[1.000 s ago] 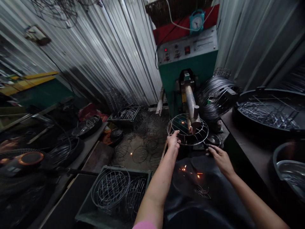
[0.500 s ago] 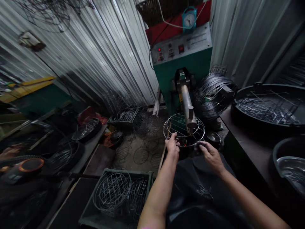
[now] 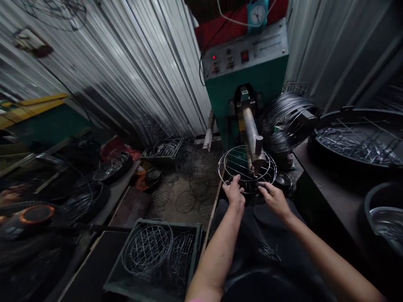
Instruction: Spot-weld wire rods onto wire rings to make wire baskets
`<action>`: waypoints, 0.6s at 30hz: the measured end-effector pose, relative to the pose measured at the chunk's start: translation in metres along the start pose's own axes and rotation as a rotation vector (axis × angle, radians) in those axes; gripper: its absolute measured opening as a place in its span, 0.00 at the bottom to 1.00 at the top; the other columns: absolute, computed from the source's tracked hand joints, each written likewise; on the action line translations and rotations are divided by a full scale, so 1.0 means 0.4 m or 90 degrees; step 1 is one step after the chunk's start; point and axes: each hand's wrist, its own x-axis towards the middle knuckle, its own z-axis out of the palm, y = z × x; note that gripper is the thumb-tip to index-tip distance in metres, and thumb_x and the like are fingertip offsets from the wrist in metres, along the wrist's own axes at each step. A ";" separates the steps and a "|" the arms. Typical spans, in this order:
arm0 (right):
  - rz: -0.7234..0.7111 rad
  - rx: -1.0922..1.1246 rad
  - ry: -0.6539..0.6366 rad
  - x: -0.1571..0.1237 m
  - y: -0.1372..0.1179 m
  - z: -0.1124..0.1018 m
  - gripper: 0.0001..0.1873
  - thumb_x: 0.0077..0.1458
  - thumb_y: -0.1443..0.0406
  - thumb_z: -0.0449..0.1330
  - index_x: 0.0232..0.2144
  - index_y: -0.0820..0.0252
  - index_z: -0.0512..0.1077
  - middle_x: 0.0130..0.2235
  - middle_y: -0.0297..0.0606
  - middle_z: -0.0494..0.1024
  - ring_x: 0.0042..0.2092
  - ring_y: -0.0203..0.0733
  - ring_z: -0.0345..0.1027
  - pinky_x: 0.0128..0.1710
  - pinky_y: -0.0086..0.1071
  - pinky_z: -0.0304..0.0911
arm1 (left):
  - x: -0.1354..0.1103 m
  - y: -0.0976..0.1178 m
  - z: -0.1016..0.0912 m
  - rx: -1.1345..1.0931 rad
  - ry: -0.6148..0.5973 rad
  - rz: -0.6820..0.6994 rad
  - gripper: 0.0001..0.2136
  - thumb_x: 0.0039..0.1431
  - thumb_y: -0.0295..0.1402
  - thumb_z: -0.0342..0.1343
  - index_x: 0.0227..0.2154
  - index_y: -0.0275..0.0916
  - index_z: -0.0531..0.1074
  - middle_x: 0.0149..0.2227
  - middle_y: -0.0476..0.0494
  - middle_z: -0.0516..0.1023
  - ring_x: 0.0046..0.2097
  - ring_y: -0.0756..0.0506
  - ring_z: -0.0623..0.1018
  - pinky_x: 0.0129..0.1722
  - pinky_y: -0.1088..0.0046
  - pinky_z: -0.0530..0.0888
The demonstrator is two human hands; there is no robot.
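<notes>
A round wire rack (image 3: 236, 161) lies under the metal arm (image 3: 252, 136) of a green welding machine (image 3: 248, 71). Both of my hands hold its near rim. My left hand (image 3: 234, 193) pinches the rim at the near left, fingers closed. My right hand (image 3: 273, 198) grips the near right of the rim, fingers curled round the wire. A dark apron (image 3: 258, 251) covers my lap below my forearms.
A crate (image 3: 126, 277) of finished wire baskets stands at my lower left. A coil of wire (image 3: 288, 119) hangs right of the machine. A black basin (image 3: 355, 138) of wire pieces and a steel bowl (image 3: 385, 220) sit on the right bench. Loose wire rings litter the floor (image 3: 185, 197).
Sparks seen a second ago are gone. My right hand has moved up from the apron to the rack's rim, and both hands have shifted closer together on it.
</notes>
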 end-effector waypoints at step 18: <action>-0.011 -0.018 -0.011 0.042 -0.006 -0.003 0.20 0.52 0.49 0.51 0.34 0.59 0.71 0.28 0.38 0.76 0.25 0.41 0.69 0.30 0.34 0.66 | -0.014 -0.009 0.033 0.001 0.074 -0.041 0.20 0.39 0.33 0.66 0.28 0.39 0.57 0.21 0.56 0.60 0.19 0.56 0.61 0.14 0.82 0.56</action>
